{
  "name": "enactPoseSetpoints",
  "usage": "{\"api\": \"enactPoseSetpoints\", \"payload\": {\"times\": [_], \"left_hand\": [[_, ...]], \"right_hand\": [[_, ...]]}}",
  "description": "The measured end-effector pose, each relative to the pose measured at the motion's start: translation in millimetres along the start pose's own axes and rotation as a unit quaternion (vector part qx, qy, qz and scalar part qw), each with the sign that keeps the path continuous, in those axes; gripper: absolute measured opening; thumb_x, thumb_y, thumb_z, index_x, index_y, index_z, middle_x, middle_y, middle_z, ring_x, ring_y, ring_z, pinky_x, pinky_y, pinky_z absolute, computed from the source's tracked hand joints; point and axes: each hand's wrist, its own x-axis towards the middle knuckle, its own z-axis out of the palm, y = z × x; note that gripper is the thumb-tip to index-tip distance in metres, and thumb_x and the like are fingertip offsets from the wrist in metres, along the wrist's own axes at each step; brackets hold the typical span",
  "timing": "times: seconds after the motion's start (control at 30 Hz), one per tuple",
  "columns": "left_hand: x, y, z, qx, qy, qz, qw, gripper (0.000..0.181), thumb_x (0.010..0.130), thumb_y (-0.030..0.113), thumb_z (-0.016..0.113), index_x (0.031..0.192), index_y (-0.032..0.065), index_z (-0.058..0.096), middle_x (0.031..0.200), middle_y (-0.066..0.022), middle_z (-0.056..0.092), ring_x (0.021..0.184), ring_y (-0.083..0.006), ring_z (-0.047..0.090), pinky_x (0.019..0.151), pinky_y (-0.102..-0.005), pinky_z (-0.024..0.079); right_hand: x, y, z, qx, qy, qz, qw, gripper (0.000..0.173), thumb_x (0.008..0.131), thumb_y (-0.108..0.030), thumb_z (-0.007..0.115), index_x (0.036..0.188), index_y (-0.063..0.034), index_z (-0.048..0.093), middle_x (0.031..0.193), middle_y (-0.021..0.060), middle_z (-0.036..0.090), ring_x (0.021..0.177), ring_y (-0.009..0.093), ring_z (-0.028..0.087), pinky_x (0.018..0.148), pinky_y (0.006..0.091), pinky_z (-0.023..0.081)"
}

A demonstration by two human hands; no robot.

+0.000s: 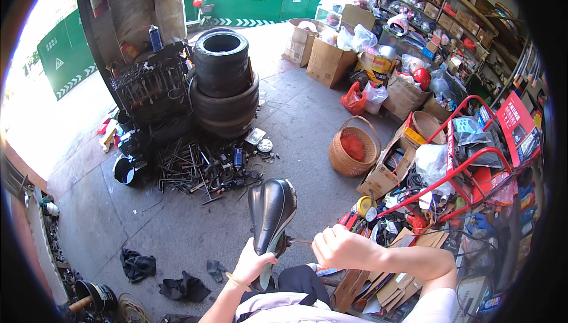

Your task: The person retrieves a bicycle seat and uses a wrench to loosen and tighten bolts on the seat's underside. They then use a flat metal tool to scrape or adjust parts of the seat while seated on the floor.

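Note:
A black bicycle saddle stands up before me, its broad, scuffed end at the top. My left hand grips its lower part, the thumb lying across the side. From the right, my right hand is closed around one end of a thin metal tool, probably a wrench or socket handle. The tool's other end meets the clamp under the saddle. My palm hides the part of the tool inside my fist. Below the saddle shows my dark-clad knee.
Loose tools and metal parts lie heaped on the floor ahead, below stacked tyres. A wicker basket stands to the right, near a red metal frame and piled clutter. Dark cloths lie on the floor at left.

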Motion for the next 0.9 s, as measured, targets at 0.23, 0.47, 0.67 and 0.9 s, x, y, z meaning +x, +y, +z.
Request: {"api": "enactPoseSetpoints", "payload": {"times": [0.23,0.47,0.67,0.9], "left_hand": [[8,-25,17,-0.171,0.016,-0.065,0.983,0.036,0.062,0.007,0.059,0.094,0.0019,0.043,0.073,-0.0082,0.051,0.053,-0.0163,0.053,0.047,-0.0281,0.047],[0,-49,24,-0.311,0.102,-0.074,0.942,0.041,0.063,0.004,0.058,0.099,0.0015,0.039,0.072,-0.0095,0.051,0.050,-0.0180,0.054,0.046,-0.0301,0.049],[-14,-55,61,-0.350,0.183,-0.075,0.915,0.041,0.066,0.006,0.060,0.101,0.0007,0.039,0.068,-0.0101,0.054,0.050,-0.0171,0.055,0.046,-0.0281,0.048],[-23,-99,80,-0.349,0.253,-0.065,0.900,0.038,0.070,0.011,0.060,0.101,-0.0003,0.040,0.072,-0.0102,0.058,0.059,-0.0150,0.059,0.051,-0.0260,0.048]], "right_hand": [[-12,3,11,0.106,0.032,0.073,0.991,0.019,0.072,-0.024,0.062,0.063,-0.0106,0.052,0.057,-0.0024,0.039,0.053,0.011,0.046,0.046,0.0228,0.035],[-7,-39,89,0.682,0.052,0.545,0.485,0.022,0.075,-0.021,0.070,0.067,-0.0043,0.059,0.053,-0.0082,0.042,0.048,0.003,0.038,0.044,0.0201,0.029],[32,-113,127,0.741,0.117,0.543,0.377,0.017,0.071,-0.009,0.073,0.072,-0.0042,0.057,0.054,-0.0108,0.038,0.048,-0.001,0.028,0.043,0.0186,0.019],[16,-112,143,0.803,-0.023,0.464,0.374,0.023,0.071,-0.009,0.072,0.087,-0.0042,0.057,0.051,-0.0094,0.038,0.042,-0.001,0.031,0.039,0.0164,0.022]]}}
